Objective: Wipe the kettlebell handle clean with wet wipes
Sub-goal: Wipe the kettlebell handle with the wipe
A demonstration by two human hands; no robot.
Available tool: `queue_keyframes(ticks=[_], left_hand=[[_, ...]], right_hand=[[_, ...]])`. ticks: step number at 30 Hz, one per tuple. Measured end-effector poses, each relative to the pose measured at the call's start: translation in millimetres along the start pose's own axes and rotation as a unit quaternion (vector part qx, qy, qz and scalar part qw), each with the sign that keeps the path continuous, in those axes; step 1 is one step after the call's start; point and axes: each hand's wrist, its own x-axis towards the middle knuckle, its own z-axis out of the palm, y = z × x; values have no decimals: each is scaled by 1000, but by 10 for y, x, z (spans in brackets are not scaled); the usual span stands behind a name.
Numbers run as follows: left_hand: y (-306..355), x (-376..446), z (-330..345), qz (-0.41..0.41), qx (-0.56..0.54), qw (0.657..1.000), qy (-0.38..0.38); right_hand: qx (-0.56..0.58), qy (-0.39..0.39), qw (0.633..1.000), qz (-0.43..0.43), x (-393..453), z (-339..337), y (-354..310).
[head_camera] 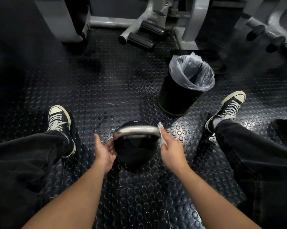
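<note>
- Two bare forearms reach in from the bottom edge, nearest the camera, between the person's spread legs in dark trousers.
- The left hand (106, 150) is open, palm turned up and inward, fingers relaxed and slightly spread; its fingertips lie against the left side of the kettlebell (136, 151), just below the left end of the handle.
- The right hand (170, 148) pinches a white wet wipe (162, 141) between thumb and fingers, pressing it to the right end of the handle where the bar bends down.
- The kettlebell stands upright on the studded rubber floor (106, 90), between the two hands and centred between the feet.
- Its body is black and round; the handle (137, 130) is bare shiny metal, arching across the top from left to right, with a wet sheen along it.
- Small pale lettering shows on the far side of the body, too small to read.
- A black waste bin (174, 96) lined with a clear plastic bag (193, 72) stands beyond the kettlebell to the right, apart from it.
- The left sneaker (59, 119) and the right sneaker (228, 108), both black with white laces and toe caps, rest on the floor either side.
- Grey gym machine frames (195, 19) with black padded rollers (144, 34) stand at the far edge.
</note>
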Motion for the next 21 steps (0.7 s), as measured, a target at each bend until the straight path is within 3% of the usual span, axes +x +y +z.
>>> queue_keyframes(ticks=[3, 8, 13, 18, 21], left_hand=[[0, 0, -2, 0, 3, 1000, 2], [-13, -22, 15, 6, 12, 1000, -1], [0, -24, 10, 11, 6, 1000, -6], [1, -18, 17, 13, 6, 1000, -5], [0, -24, 14, 9, 11, 1000, -1]], right_hand=[[8, 17, 999, 29, 68, 9, -53], [21, 29, 999, -18, -94, 126, -25], [29, 52, 997, 48, 15, 155, -24], [22, 48, 998, -17, -194, 275, -4], [32, 59, 998, 13, -92, 295, 22]])
